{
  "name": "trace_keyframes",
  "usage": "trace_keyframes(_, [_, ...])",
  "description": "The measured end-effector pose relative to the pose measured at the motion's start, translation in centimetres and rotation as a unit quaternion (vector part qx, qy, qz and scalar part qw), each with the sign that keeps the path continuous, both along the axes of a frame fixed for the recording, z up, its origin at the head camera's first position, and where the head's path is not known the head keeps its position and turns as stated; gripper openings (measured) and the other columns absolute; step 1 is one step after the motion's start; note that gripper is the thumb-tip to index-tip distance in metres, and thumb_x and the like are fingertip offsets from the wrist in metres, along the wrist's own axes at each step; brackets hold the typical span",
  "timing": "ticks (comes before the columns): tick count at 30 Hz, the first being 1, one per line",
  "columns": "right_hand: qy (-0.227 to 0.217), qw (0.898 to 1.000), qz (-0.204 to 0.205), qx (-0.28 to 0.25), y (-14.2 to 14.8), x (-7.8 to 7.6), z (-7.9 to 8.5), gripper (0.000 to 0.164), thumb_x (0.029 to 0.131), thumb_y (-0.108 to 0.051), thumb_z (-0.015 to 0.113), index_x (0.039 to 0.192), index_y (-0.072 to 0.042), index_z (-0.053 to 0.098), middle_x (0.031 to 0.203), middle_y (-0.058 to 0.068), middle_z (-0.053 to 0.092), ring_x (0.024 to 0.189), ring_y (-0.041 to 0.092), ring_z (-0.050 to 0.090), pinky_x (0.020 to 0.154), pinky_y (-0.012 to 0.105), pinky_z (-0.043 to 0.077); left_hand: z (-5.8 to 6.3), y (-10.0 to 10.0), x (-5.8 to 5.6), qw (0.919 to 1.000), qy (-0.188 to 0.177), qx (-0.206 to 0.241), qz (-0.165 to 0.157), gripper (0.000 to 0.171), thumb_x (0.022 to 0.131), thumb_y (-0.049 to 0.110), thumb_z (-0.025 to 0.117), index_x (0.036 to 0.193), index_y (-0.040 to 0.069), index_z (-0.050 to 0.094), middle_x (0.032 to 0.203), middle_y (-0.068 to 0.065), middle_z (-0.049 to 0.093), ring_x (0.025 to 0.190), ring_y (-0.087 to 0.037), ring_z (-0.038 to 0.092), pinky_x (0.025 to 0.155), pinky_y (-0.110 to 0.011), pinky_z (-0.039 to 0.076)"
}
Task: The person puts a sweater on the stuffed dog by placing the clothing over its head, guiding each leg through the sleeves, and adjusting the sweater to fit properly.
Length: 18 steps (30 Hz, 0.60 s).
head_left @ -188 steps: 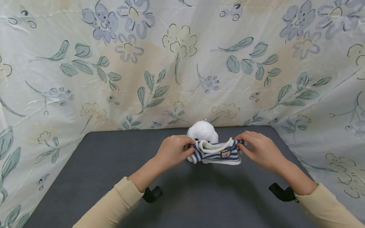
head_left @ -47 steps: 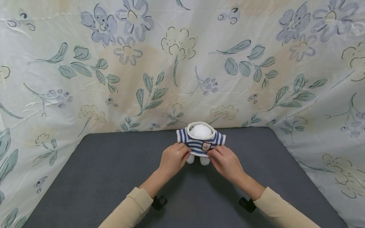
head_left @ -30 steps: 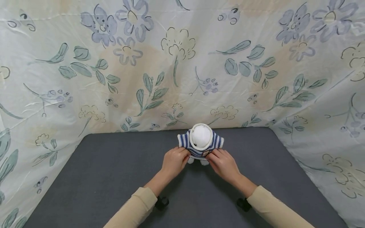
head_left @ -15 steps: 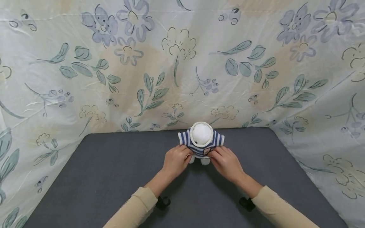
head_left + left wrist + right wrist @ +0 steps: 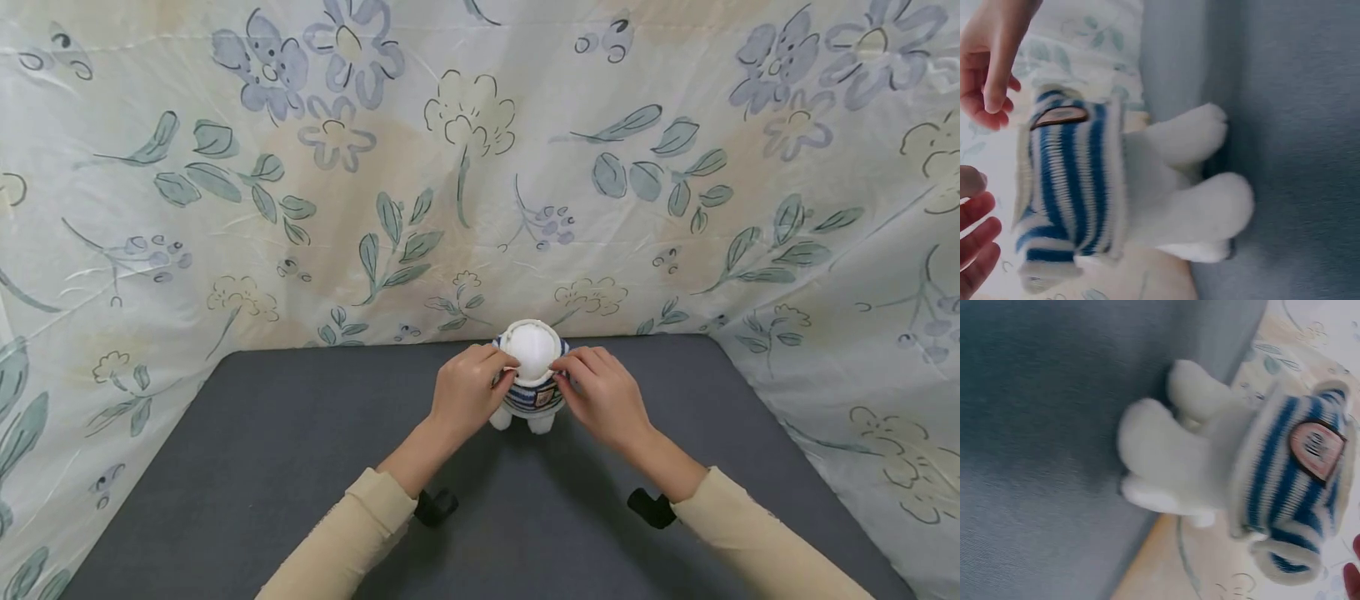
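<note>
A white plush toy stands upright near the table's far edge, wearing a blue-and-white striped knit sweater. Its white legs show below the hem, and the cream collar surrounds its head. A pinkish badge sits on the sweater's front. My left hand is by the collar's left side, thumb and fingers apart in the left wrist view, holding nothing. Across from it, my right hand is at the collar's right side, fingers loosely bent and apart from the knit. The hands partly hide the sleeves in the head view.
A dark grey table extends under both forearms. Behind it hangs a floral cloth, close to the toy's back. Black straps show at both wrists.
The sweater, first held stretched in front of the toy, went over its head and was drawn down by the hem. Both hands have now left the hem and risen to the collar.
</note>
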State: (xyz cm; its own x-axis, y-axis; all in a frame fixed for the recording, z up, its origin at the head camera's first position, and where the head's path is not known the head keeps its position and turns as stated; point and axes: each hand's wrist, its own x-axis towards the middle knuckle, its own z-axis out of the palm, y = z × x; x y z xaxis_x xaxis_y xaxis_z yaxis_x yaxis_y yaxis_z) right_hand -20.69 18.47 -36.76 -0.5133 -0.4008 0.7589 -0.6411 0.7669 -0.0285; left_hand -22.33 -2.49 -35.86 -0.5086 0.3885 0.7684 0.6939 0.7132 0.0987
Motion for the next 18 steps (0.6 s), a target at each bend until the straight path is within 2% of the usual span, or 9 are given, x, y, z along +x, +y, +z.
trace_keyframes(5, [-0.017, 1.000, -0.026, 0.002, -0.3, -0.6, 1.2, 0.021, 0.078, -0.013, 0.072, 0.098, -0.009, 0.066, 0.098, 0.006, 0.063, 0.090, 0.023, 0.056, 0.072, 0.036, 0.048, 1.2, 0.5, -0.8, 0.9997, -0.017, -0.015, 0.005, 0.015, 0.077, 0.019, 0.075, 0.091, 0.016, 0.071, 0.089, 0.003, 0.067, 0.080, -0.012, 0.061, 0.065, -0.024, 0.050])
trace_keyframes(11, [-0.041, 0.998, -0.041, 0.015, -0.6, -1.2, 1.5, 0.027, 0.077, -0.014, 0.074, 0.102, -0.009, 0.066, 0.099, 0.007, 0.064, 0.093, 0.025, 0.057, 0.074, 0.038, 0.049, 1.4, 1.0, -1.8, 0.9974, -0.057, -0.041, 0.017, 0.026, 0.077, 0.023, 0.075, 0.101, 0.015, 0.069, 0.101, 0.001, 0.067, 0.095, -0.016, 0.060, 0.080, -0.029, 0.049])
trace_keyframes(18, [-0.102, 0.992, -0.076, 0.023, -0.7, -1.5, 1.1, 0.034, 0.078, -0.019, 0.074, 0.108, -0.008, 0.062, 0.101, 0.010, 0.062, 0.086, 0.026, 0.059, 0.065, 0.037, 0.050, 0.9, 1.1, -2.3, 0.9928, -0.096, -0.056, 0.045, 0.032, 0.077, 0.027, 0.075, 0.106, 0.016, 0.068, 0.105, -0.001, 0.065, 0.096, -0.016, 0.060, 0.078, -0.029, 0.050])
